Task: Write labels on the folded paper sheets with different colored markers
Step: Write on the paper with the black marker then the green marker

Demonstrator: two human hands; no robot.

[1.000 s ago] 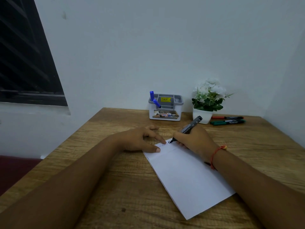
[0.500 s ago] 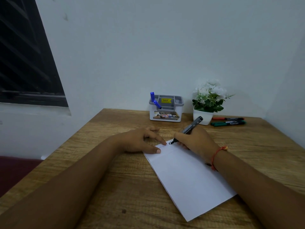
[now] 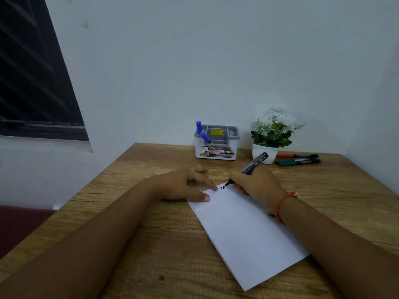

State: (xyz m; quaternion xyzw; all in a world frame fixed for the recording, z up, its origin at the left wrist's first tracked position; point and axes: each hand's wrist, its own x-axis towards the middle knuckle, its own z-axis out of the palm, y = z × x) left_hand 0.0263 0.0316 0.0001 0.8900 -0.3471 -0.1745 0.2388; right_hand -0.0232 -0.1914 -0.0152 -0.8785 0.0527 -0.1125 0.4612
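So the folded paper sheet (image 3: 248, 229) lies slanted on the wooden table (image 3: 151, 244). The right hand (image 3: 257, 184) has its fingers curled round a black marker (image 3: 252, 164), tip touching the sheet's far end, right by a couple of black strokes. The left hand (image 3: 181, 186) grips nothing, fingers stretched out, thumb and forefinger pressing the sheet's far left corner. Beyond the sheet sits a grey-and-white organizer (image 3: 217, 145) with blue markers (image 3: 201, 132) in it. Beyond the sheet's right side are a potted plant (image 3: 269, 134), a red marker (image 3: 298, 156) and a green marker (image 3: 299, 162).

Matt paper sheet (image 3: 248, 229), grained wood table (image 3: 151, 244)
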